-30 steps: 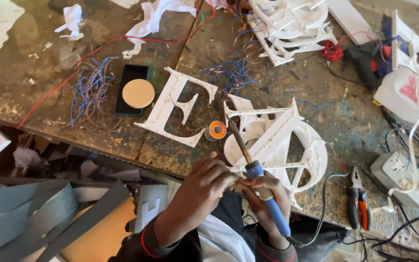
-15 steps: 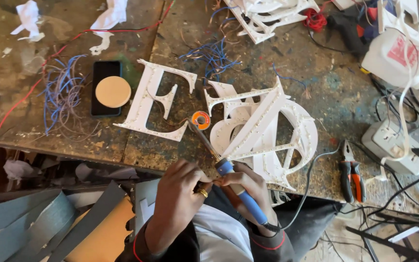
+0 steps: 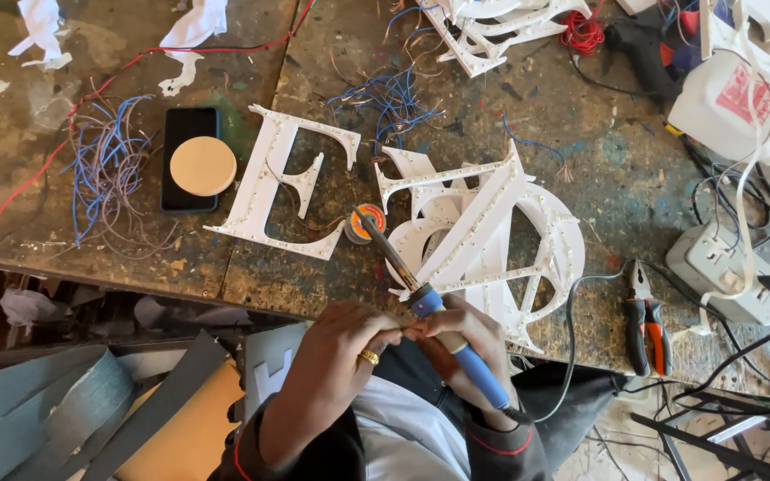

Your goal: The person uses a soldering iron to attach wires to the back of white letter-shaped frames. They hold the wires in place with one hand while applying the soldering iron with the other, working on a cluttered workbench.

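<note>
1. Right hand (image 3: 479,343) clenched around the blue handle of a soldering iron (image 3: 421,298), shaft angled up toward 11 o'clock, tip resting at a small round orange-and-white tin (image 3: 364,223).
2. Left hand (image 3: 345,343) pinched shut, fingertips meeting the right hand just below the iron's blue collar; whatever sits between them too small to make out.
3. Tin standing on the counter (image 3: 599,178), touching the lower edge of a white letter E (image 3: 278,183) studded with small bulbs; at 3 o'clock of the tin, a pile of overlapping white letters (image 3: 492,240).
4. At 9 o'clock of the E, a black phone (image 3: 184,191) with a tan disc (image 3: 203,166) lying on it; further toward 9 o'clock, loose blue and red wires (image 3: 104,174).
5. At 3 o'clock of the hands, orange-handled pliers (image 3: 645,321); beyond, a white power strip (image 3: 715,267) with cords trailing off the edge.
6. Likely hazard: hot shaft passing just beside the white letters, so a small drift toward 3 o'clock could scorch or melt the plastic.
7. Likely hazard: left fingertips held close to the metal, so a slip up the shaft could burn skin.
8. Likely hazard: iron's cord hanging off the counter edge near 5 o'clock, so a snag could jerk the tip and knock the tin over.
</note>
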